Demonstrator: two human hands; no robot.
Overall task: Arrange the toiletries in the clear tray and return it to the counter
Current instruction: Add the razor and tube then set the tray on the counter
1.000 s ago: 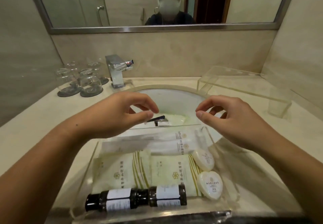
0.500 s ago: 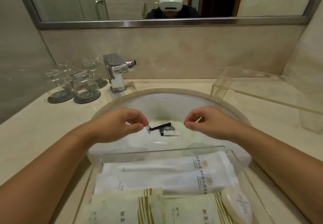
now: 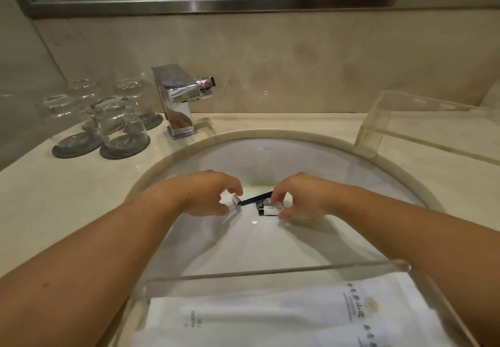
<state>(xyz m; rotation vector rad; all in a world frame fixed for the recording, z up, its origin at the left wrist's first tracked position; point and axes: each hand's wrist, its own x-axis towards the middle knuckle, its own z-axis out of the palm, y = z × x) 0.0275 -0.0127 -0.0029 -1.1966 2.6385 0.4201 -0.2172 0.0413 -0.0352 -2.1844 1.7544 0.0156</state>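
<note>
Both my hands reach down into the white sink basin (image 3: 270, 162). My left hand (image 3: 200, 192) pinches the pale head of a razor (image 3: 255, 198) with a dark handle, between thumb and forefinger. My right hand (image 3: 305, 195) pinches a small white tube (image 3: 270, 210) with a black cap, which lies beside the razor on the basin floor. The clear tray (image 3: 270, 273) sits at the near edge of the sink, below my forearms, with white printed packets (image 3: 270, 317) lying flat inside it. Its near part is out of view.
A chrome faucet (image 3: 180, 103) stands behind the basin at left. Several upturned glasses (image 3: 119, 122) rest on grey coasters at far left. A clear acrylic stand (image 3: 411, 119) occupies the counter at right. A mirror runs along the wall above.
Both hands dropped from above the tray into the basin and closed on the razor and the tube. The view moved forward, so most of the tray slid out of the bottom.
</note>
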